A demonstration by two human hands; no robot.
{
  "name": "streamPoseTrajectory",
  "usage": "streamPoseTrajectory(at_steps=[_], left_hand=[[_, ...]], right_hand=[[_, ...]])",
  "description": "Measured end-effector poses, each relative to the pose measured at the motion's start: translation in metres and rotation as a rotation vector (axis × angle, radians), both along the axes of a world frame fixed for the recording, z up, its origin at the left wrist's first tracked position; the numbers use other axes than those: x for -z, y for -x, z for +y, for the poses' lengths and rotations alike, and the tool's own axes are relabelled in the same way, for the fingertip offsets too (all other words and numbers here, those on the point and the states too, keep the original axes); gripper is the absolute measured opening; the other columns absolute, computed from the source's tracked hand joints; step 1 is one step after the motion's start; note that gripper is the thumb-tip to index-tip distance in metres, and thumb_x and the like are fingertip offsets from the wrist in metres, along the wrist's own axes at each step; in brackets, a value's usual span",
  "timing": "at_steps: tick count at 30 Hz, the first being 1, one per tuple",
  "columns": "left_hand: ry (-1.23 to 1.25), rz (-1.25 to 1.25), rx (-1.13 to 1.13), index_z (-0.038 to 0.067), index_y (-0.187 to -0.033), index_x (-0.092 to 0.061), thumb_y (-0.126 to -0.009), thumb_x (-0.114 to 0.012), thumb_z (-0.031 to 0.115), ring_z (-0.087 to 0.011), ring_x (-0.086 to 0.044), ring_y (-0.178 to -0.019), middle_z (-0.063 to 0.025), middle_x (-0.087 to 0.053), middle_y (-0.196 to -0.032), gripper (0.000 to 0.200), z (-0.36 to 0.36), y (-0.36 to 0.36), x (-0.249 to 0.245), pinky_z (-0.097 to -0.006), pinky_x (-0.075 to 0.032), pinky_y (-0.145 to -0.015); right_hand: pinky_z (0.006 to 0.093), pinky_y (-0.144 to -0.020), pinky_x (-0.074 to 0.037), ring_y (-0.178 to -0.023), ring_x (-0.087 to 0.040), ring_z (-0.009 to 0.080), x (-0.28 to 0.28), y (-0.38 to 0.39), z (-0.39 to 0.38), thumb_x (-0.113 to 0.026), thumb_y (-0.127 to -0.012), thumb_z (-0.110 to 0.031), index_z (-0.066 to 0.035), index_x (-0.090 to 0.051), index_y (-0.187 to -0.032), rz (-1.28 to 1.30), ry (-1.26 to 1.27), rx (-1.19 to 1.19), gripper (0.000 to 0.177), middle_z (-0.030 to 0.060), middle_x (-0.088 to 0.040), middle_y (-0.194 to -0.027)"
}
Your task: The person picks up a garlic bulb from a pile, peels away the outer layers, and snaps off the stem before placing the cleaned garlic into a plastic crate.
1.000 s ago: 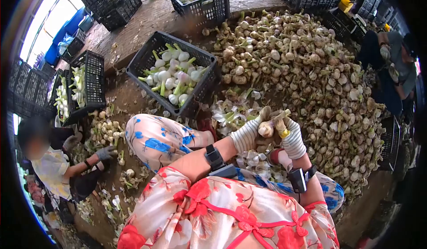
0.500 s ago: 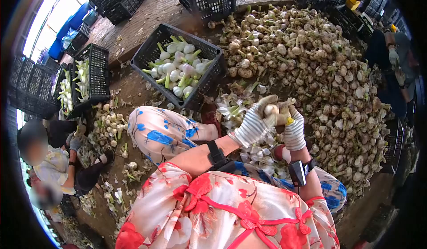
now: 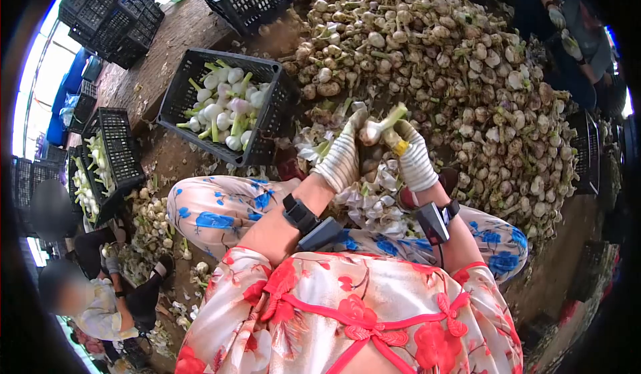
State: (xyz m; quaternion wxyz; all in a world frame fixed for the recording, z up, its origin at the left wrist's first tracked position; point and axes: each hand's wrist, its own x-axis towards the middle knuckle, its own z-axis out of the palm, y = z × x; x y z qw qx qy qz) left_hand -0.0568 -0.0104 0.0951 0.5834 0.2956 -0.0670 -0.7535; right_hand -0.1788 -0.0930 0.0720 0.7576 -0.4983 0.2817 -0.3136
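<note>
A garlic bulb (image 3: pixel 375 131) with a pale green stem is pinched between my two gloved hands, its stem pointing up and to the right. My left hand (image 3: pixel 345 148) closes on the bulb from the left, in a striped white glove dirty at the fingers. From the right, my right hand (image 3: pixel 412 152) curls its fingers against the bulb and stem. A small yellow piece (image 3: pixel 400 148) shows at the right fingers; what it belongs to is hidden. Below the hands, peeled garlic skins (image 3: pixel 380 204) lie between my legs.
A large heap of unpeeled garlic (image 3: pixel 467 87) spreads ahead and right. At front left, a black crate (image 3: pixel 175 100) holds cleaned garlic bulbs. Other crates (image 3: pixel 120 140) stand farther left. One person (image 3: pixel 100 307) sits at lower left, another (image 3: pixel 567 40) at upper right.
My view has shifted, so the crate and heap sit farther left. The hands have turned, and the garlic bulb with its stem now shows plainly between them.
</note>
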Motion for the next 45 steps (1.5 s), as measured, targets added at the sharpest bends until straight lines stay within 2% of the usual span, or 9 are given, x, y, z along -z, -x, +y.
streamPoseTrajectory(at_steps=[7,12,24,27,28,30,36,42,45], left_hand=[[0.041,-1.212,-0.543,0.002,-0.109,-0.048,-0.074,-0.069,0.015,-0.0144,-0.056,-0.083,-0.0080,-0.058,-0.096,0.042,0.001,0.008,0.017,-0.0255,-0.048,-0.073],[0.246,-0.310,0.107,0.000,-0.110,-0.051,-0.080,-0.060,0.019,-0.0145,-0.060,-0.079,-0.0090,-0.060,-0.093,0.037,0.002,-0.047,0.001,-0.0275,-0.052,-0.067],[0.045,-0.564,-0.401,0.004,-0.101,-0.056,-0.080,-0.063,0.018,-0.0135,-0.059,-0.079,-0.0055,-0.061,-0.090,0.026,-0.006,-0.031,0.015,-0.0265,-0.049,-0.072],[0.208,-0.771,-0.427,0.004,-0.101,-0.057,-0.081,-0.062,0.020,-0.0140,-0.059,-0.081,-0.0052,-0.061,-0.091,0.027,-0.002,-0.032,0.009,-0.0276,-0.049,-0.074],[0.223,-0.715,-0.461,0.003,-0.102,-0.057,-0.081,-0.063,0.021,-0.0135,-0.058,-0.081,-0.0045,-0.061,-0.092,0.029,-0.001,-0.029,0.008,-0.0261,-0.048,-0.074],[0.141,-0.237,-0.476,0.003,-0.103,-0.057,-0.080,-0.064,0.024,-0.0147,-0.059,-0.084,-0.0041,-0.061,-0.093,0.032,0.001,-0.028,-0.003,-0.0256,-0.047,-0.075],[0.069,0.133,-0.415,0.006,-0.094,-0.055,-0.085,-0.055,0.028,-0.0235,-0.062,-0.073,-0.0113,-0.063,-0.085,0.024,-0.006,-0.056,0.022,-0.0367,-0.054,-0.063],[-0.053,-0.136,-0.600,0.007,-0.103,-0.055,-0.087,-0.050,0.031,-0.0238,-0.059,-0.082,-0.0115,-0.061,-0.093,0.029,-0.014,-0.038,0.025,-0.0418,-0.052,-0.067],[-0.120,0.025,-0.628,0.007,-0.102,-0.054,-0.087,-0.051,0.029,-0.0247,-0.058,-0.085,-0.0098,-0.060,-0.094,0.026,-0.021,-0.047,0.048,-0.0466,-0.050,-0.076]], right_hand=[[0.0223,-0.065,-0.047,-0.074,-0.054,0.0076,0.001,-0.010,0.008,-0.063,-0.081,-0.012,0.001,-0.053,-0.102,-0.041,-0.011,0.127,0.026,0.0031,-0.059,-0.087],[0.0290,-0.059,-0.051,-0.070,-0.061,0.0174,-0.003,0.004,-0.003,-0.061,-0.082,-0.020,-0.001,-0.054,-0.099,-0.263,-0.567,-0.170,0.027,0.0065,-0.061,-0.081],[0.0257,-0.051,-0.049,-0.061,-0.058,0.0136,-0.003,-0.013,-0.004,-0.061,-0.082,-0.016,0.003,-0.054,-0.096,0.184,-0.200,0.041,0.024,0.0074,-0.060,-0.076],[0.0285,-0.051,-0.050,-0.059,-0.060,0.0212,0.039,-0.009,-0.029,-0.057,-0.079,-0.010,-0.001,-0.055,-0.090,0.397,0.096,0.071,0.014,0.0106,-0.061,-0.076],[0.0341,-0.055,-0.051,-0.061,-0.061,0.0305,0.055,-0.008,-0.033,-0.059,-0.076,-0.017,0.000,-0.057,-0.087,0.822,0.811,0.029,0.021,0.0169,-0.062,-0.083],[0.0384,-0.065,-0.050,-0.072,-0.060,0.0363,0.073,0.000,-0.028,-0.057,-0.073,-0.023,-0.001,-0.059,-0.091,1.186,0.995,-0.657,0.029,0.0225,-0.060,-0.090],[0.0362,-0.073,-0.047,-0.084,-0.059,0.0309,0.039,0.018,-0.020,-0.053,-0.080,-0.034,-0.010,-0.056,-0.111,1.018,0.777,-0.815,0.039,0.0219,-0.059,-0.094],[0.0292,-0.071,-0.047,-0.076,-0.057,0.0137,-0.005,-0.022,0.004,-0.064,-0.079,-0.022,0.003,-0.057,-0.099,0.154,0.514,0.084,0.033,0.0097,-0.062,-0.086],[0.0252,-0.068,-0.046,-0.071,-0.055,0.0105,-0.036,-0.020,0.025,-0.058,-0.083,-0.008,0.002,-0.057,-0.092,0.062,0.237,-0.283,0.014,0.0045,-0.061,-0.081]])
